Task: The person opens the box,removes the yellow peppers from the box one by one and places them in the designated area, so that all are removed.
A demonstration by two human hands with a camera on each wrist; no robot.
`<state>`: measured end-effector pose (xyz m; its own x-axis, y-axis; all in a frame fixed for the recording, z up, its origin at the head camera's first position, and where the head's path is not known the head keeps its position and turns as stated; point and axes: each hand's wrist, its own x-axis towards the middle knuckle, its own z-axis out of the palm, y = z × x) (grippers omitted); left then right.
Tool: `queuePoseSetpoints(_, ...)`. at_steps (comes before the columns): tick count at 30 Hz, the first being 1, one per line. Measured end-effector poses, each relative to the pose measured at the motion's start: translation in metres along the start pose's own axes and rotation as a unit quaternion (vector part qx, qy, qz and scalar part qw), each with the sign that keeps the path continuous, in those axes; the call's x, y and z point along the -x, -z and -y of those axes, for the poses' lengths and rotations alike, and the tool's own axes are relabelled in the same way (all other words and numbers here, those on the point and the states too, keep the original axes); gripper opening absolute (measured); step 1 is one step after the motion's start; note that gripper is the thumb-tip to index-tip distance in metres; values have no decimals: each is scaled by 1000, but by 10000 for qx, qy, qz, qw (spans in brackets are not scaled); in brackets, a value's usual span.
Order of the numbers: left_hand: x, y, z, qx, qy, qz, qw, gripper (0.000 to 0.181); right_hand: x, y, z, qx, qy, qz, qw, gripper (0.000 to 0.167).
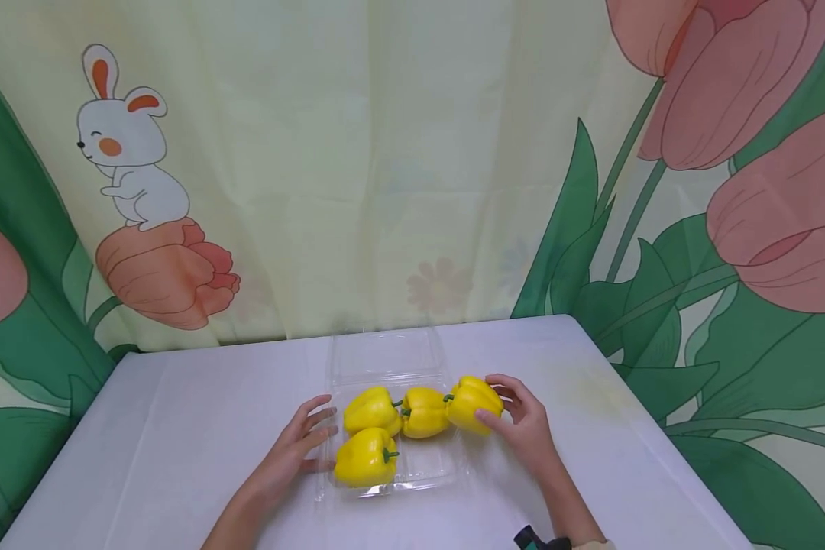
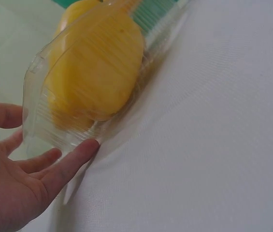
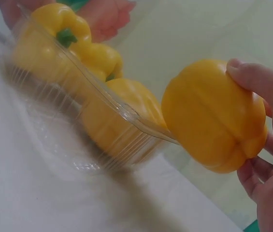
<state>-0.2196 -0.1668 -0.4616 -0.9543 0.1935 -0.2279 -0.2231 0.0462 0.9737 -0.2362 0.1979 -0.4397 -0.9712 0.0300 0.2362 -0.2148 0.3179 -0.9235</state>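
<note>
Printed fabric curtain (image 1: 309, 168), pale cream: backdrop across the full width. At its left, a white cartoon rabbit (image 1: 143, 164) with orange inner ears, seated on a salmon-coloured printed tulip (image 1: 158, 271).

Table (image 1: 179, 428), covered in plain white cloth, standing before the curtain.

Left hand (image 1: 296, 439): at the left side of the container, fingers spread and extended, gripping nothing. The left wrist view shows a fingertip against the lower part of the clear wall.

Hinged container (image 1: 433, 461) of clear, ribbed plastic: on the table, its lid (image 1: 388, 355) laid back toward the curtain. Three peppers lie inside.

Front-left yellow bell pepper (image 1: 360, 458), glossy, blocky, green-stemmed: in the near left corner, stem pointing right.

Back-left yellow bell pepper (image 1: 370, 411), of like form: directly behind the former, stem also pointing right.

Middle yellow bell pepper (image 1: 426, 414): right of the back-left one, stem pointing left.

Held yellow bell pepper (image 1: 477, 403): at the container's right edge, stem pointing left toward the middle pepper. The right wrist view shows it raised beside the rim; whether it touches the rim cannot be told.

Right hand (image 1: 525, 428): right of the container, gripping the held pepper between thumb and fingers.

Black device (image 1: 539, 539), partly cut off by the lower frame edge, beside the right wrist.

Large pink printed tulips (image 1: 736, 84) with green leaves: on the curtain, far right.
</note>
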Motion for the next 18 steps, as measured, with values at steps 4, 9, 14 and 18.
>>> queuePoseSetpoints(4, -1, -1, 1, 18, 30, -52, 10000, 54, -2, 0, 0, 32, 50, 13, 10000, 51)
queuePoseSetpoints(9, -1, 0, 1, 30, -16, -40, 10000, 54, -4, -1, 1, 52, 125, 41, 9999, 50)
queuePoseSetpoints(14, -1, 0, 0, 36, -26, -50, 10000, 54, -6, -2, 5, 73, 158, 59, 9998, 51)
queuePoseSetpoints(18, -2, 0, 0, 28, -17, -50, 10000, 54, -7, -3, 7, 66, 76, 35, 9999, 53)
